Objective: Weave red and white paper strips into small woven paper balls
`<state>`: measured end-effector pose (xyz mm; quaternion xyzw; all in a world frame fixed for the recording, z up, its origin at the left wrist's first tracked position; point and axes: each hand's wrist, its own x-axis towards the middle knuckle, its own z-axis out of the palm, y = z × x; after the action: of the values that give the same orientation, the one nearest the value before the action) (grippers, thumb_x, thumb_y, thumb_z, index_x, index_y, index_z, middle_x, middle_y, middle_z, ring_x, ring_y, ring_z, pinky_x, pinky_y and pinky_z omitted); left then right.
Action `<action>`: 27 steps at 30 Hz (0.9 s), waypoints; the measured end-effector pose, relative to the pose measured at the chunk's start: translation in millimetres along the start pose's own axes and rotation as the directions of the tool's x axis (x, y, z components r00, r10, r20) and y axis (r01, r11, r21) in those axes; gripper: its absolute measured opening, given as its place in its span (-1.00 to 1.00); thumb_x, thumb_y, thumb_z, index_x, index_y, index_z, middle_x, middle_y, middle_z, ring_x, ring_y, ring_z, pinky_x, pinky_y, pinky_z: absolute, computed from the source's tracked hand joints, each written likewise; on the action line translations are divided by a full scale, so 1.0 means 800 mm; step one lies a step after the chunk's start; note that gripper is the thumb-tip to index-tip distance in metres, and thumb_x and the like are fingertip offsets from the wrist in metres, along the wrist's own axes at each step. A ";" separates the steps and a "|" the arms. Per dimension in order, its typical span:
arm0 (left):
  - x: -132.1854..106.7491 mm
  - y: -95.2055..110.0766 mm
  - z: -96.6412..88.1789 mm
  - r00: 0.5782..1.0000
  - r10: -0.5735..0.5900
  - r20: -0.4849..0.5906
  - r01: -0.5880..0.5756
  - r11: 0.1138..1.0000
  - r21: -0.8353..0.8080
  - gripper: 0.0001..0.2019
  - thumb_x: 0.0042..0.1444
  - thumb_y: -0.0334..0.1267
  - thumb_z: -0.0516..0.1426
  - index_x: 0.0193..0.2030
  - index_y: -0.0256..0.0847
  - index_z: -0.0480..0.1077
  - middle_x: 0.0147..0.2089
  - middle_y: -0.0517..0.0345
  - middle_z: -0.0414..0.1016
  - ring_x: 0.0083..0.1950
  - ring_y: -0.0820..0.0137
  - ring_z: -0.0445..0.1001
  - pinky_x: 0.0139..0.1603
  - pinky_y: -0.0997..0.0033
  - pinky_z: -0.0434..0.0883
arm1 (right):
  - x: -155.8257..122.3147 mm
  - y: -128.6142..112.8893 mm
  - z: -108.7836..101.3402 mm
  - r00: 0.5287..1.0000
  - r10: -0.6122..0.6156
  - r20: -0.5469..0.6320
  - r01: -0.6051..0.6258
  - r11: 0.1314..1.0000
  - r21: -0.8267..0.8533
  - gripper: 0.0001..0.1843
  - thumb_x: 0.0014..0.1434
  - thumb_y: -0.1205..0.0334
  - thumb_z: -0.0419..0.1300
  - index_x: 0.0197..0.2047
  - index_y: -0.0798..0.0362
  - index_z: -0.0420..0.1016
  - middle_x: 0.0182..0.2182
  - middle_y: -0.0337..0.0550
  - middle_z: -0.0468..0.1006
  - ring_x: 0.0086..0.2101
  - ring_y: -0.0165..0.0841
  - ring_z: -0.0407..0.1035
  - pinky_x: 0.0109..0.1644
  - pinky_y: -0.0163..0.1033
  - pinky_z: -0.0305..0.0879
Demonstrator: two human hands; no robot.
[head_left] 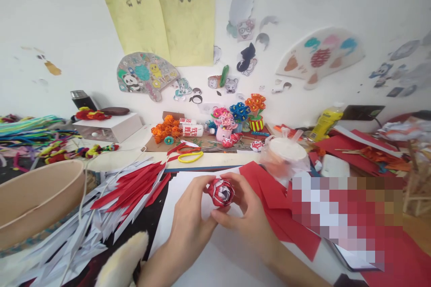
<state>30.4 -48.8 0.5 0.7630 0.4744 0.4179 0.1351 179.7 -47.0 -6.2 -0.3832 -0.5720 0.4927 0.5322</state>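
A red and white folded-paper flower (pixel 220 192) is held up between both hands over a white sheet (pixel 222 251). My left hand (pixel 193 208) grips its left side, with the fingertips at the top edge and the thumb near its base. From the right, my right hand (pixel 247 206) closes round the flower, its thumb under the front. The petals face me in a round, layered ball. Both palms and parts of the fingers behind the flower are hidden.
Red and white paper strips (pixel 134 184) and a beige basket (pixel 43 193) lie left. Yellow-handled scissors (pixel 190 156) rest behind the hands. Red paper sheets (pixel 283 215) and a bagged cup (pixel 286 152) are on the right. Pipe-cleaner flowers (pixel 239 112) stand by the wall.
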 end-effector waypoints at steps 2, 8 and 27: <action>0.001 -0.002 0.000 1.000 0.016 0.020 -0.016 1.000 0.004 -0.54 0.05 -0.40 0.14 0.10 -0.08 0.20 0.00 0.05 0.43 -0.07 0.27 0.43 -0.13 0.30 0.40 | 0.001 -0.001 -0.002 1.000 -0.001 -0.022 0.001 1.000 -0.012 -0.39 -0.08 0.27 0.40 0.05 -0.08 0.32 -0.05 -0.13 0.50 -0.08 -0.21 0.43 -0.08 -0.16 0.42; 0.000 -0.006 0.002 0.996 0.083 0.027 -0.085 0.992 0.091 -0.51 0.06 -0.39 0.14 0.14 -0.08 0.18 0.07 0.00 0.37 0.05 0.23 0.39 -0.01 0.23 0.40 | 0.001 -0.002 -0.001 0.999 0.006 -0.043 -0.007 1.000 -0.019 -0.51 -0.06 0.33 0.36 -0.04 -0.06 0.37 -0.13 -0.18 0.51 -0.16 -0.28 0.45 -0.08 -0.19 0.42; 0.016 -0.016 -0.014 0.998 0.034 0.044 -0.037 0.996 0.085 -0.57 0.16 -0.16 0.18 0.16 -0.04 0.24 0.08 0.03 0.39 0.09 0.21 0.39 0.05 0.19 0.36 | 0.033 0.012 -0.016 0.949 0.144 0.282 -0.259 0.865 0.429 -0.42 0.18 -0.20 0.13 0.14 -0.02 0.32 -0.06 0.00 0.52 -0.15 -0.24 0.48 -0.03 -0.07 0.39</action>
<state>16.7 -33.6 5.9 0.7850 0.4752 0.3833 0.1049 187.7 -17.2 -10.3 -0.2414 -0.4551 0.7102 0.4799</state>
